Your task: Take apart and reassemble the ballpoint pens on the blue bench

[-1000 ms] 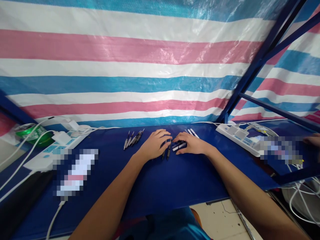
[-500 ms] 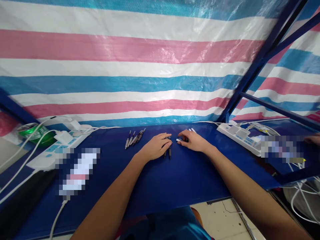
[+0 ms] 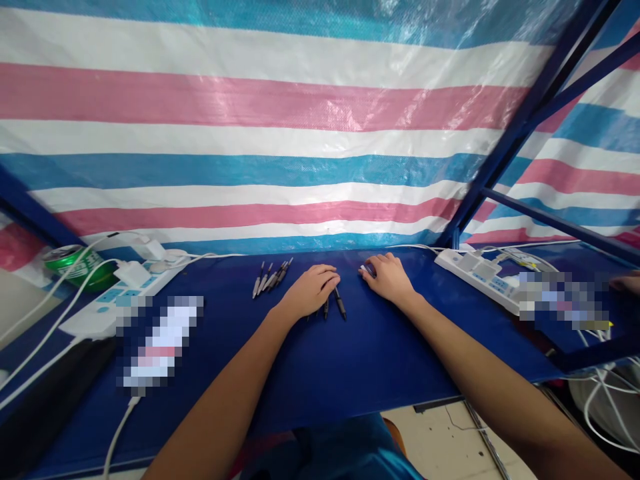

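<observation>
My left hand [image 3: 311, 291] rests palm down on the blue table top [image 3: 380, 360], its fingertips next to dark pens [image 3: 340, 303] with slim metal tips. Another dark pen [image 3: 326, 308] pokes out from under the same hand. A white end of a pen [image 3: 364, 269] shows under the curled fingers of my right hand [image 3: 387, 279], and the rest of it is hidden. Farther left, several dark pens [image 3: 271, 278] lie side by side, apart from both hands.
White power strips [image 3: 480, 280] with plugs and cords lie at both sides of the table. A green can [image 3: 75, 267] stands at the far left. Pixelated patches cover two spots. Another person's hand [image 3: 627, 283] shows at the right edge. A striped tarpaulin [image 3: 250, 173] hangs behind.
My right hand has slid away from the dark pens towards the far right, carrying the white-ended pen. The white pens once beyond it no longer show. My left hand has barely moved.
</observation>
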A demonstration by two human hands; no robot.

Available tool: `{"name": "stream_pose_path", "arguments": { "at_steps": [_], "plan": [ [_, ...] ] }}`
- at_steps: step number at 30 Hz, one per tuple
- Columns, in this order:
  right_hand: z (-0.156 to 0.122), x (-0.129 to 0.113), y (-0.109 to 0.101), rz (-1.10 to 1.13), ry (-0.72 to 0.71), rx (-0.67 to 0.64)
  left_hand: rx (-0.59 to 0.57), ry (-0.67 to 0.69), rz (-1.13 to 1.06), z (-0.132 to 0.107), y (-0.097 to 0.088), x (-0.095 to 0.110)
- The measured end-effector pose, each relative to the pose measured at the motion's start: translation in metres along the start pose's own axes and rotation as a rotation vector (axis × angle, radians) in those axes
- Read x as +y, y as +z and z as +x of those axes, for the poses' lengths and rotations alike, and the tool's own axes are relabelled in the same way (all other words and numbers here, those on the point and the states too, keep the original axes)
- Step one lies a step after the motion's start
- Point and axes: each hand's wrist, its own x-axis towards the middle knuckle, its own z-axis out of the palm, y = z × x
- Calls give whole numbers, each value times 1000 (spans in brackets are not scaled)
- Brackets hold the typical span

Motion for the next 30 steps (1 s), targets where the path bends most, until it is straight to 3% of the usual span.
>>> {"name": "stream_pose_path", "arguments": {
  "at_steps": [5,8,14,18,22,28,30],
  "plan": [
    [1,2,-9,74,-8,30,113,-43,79,0,-6,0],
    [1,-3,-19,205,-123,-7,170,-79,134,0,-8,-3],
    [-8,-44,-34,413,-465,-209,225,-118,195,-2,-5,-10],
    [-13,-65,-32,463,-517,-255,230,-139,207,-4,-4,-13],
    [-9,-53,-25,405,-431,-166,247,-162,235,-4,-6,-14],
    [2,13,-20,176,-64,80,297,-262,299,-6,-13,-21],
    [3,34,-19,78,23,93,296,-293,373,-8,-19,-25]
  ]
}}
